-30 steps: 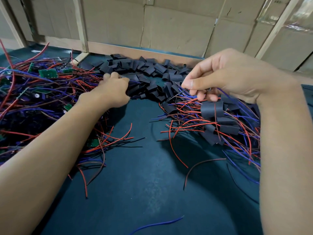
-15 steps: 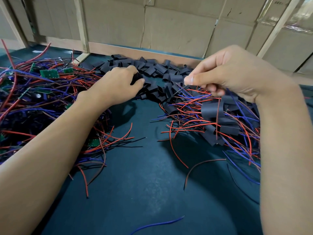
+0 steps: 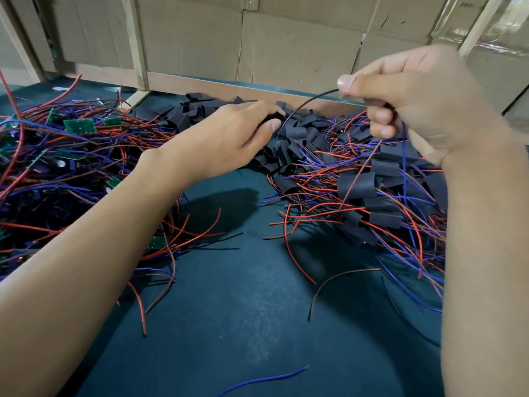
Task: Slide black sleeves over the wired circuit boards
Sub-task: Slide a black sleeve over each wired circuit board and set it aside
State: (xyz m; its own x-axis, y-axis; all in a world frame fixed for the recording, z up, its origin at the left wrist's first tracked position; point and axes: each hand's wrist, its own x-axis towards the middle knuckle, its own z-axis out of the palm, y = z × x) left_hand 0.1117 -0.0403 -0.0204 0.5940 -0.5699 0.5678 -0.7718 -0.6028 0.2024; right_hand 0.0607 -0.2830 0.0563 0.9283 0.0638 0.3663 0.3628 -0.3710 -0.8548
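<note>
My right hand [image 3: 423, 101] is raised at the upper right and pinches the wires [image 3: 307, 101] of a board; a black wire arcs from its thumb down toward my left hand, and a blue wire hangs below the fist. My left hand [image 3: 229, 136] reaches over the heap of loose black sleeves [image 3: 289, 138] at the back centre, fingertips closed on a small black piece that I take for a sleeve. A tangle of bare green circuit boards [image 3: 81, 126] with red and blue wires lies at the left. Sleeved boards [image 3: 356, 186] with their wires pile at the right.
The dark green table top [image 3: 243, 310] carries a few stray wires: a blue one [image 3: 263, 378] near the front edge, a brown one [image 3: 337, 279]. A wooden rail [image 3: 217, 87] and cardboard boxes [image 3: 286, 38] close off the back.
My right hand has lifted and drawn a black wire up out of the pile. My left hand has moved right, from a fist on the sleeve heap to a reach toward that wire.
</note>
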